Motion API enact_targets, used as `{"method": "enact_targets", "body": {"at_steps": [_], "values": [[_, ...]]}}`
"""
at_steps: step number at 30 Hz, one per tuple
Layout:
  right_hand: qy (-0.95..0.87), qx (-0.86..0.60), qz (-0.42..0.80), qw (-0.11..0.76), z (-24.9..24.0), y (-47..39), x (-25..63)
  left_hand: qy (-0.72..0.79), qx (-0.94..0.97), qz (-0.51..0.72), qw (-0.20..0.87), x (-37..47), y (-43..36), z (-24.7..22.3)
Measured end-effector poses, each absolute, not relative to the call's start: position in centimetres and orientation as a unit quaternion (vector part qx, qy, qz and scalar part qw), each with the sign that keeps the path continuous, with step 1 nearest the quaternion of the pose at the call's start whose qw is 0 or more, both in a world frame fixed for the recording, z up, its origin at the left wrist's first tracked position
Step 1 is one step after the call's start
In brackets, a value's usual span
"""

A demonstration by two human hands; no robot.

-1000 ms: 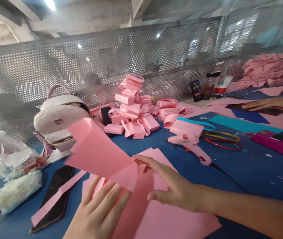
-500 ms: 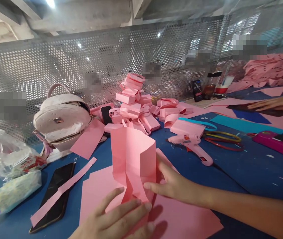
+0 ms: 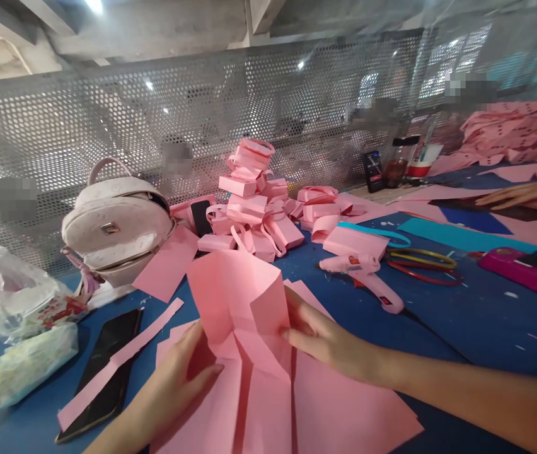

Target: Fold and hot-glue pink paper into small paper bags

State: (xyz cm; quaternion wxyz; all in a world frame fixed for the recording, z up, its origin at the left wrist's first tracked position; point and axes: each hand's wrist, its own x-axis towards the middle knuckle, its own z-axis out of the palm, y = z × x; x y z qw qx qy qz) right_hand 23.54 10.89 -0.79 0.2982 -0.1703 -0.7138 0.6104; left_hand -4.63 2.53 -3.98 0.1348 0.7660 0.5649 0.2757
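Observation:
A folded pink sheet of paper (image 3: pixel 233 290) stands half open in front of me, its far end raised and its near part creased lengthwise into a channel. My left hand (image 3: pixel 174 378) holds its left edge, thumb on the near side and fingers hidden behind it. On the opposite side my right hand (image 3: pixel 318 331) grips the right-hand panel, thumb in front and fingers behind. Beneath the folded paper lie flat pink sheets (image 3: pixel 348 403). A pink glue gun (image 3: pixel 365 280) rests on its side, to the right beyond my right hand.
Small pink paper bags (image 3: pixel 247 208) are piled behind. On the left are a white backpack (image 3: pixel 117 221), a plastic bag (image 3: pixel 4 296), a tissue pack (image 3: pixel 23 378) and a phone (image 3: pixel 117 340) crossed by a paper strip (image 3: pixel 155 328). Scissors (image 3: pixel 422 258), a power strip (image 3: pixel 519 271) and another person's hand (image 3: pixel 514 194) are right.
My left hand has moved from the paper's near part up to its left edge. The raised end has tilted left and come nearer, and the near channel is uncovered. My right hand keeps its hold.

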Motion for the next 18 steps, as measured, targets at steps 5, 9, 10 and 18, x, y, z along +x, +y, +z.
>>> {"method": "enact_targets", "body": {"at_steps": [5,9,10,18], "values": [[-0.693,-0.129,0.654,0.273,-1.7,11.0,23.4,0.559,0.762,0.289,0.149,-3.6,1.6,-3.4],[-0.700,-0.134,0.643,0.280,-1.6,10.8,23.3,0.554,0.762,0.304,0.140,-3.7,1.6,-3.4],[-0.702,-0.139,0.637,0.286,-1.4,10.7,23.3,0.553,0.761,0.305,0.146,-3.7,1.6,-3.2],[-0.653,-0.277,0.633,0.310,-0.4,10.1,23.5,0.586,0.674,0.364,0.264,-3.5,1.5,-3.2]]}}
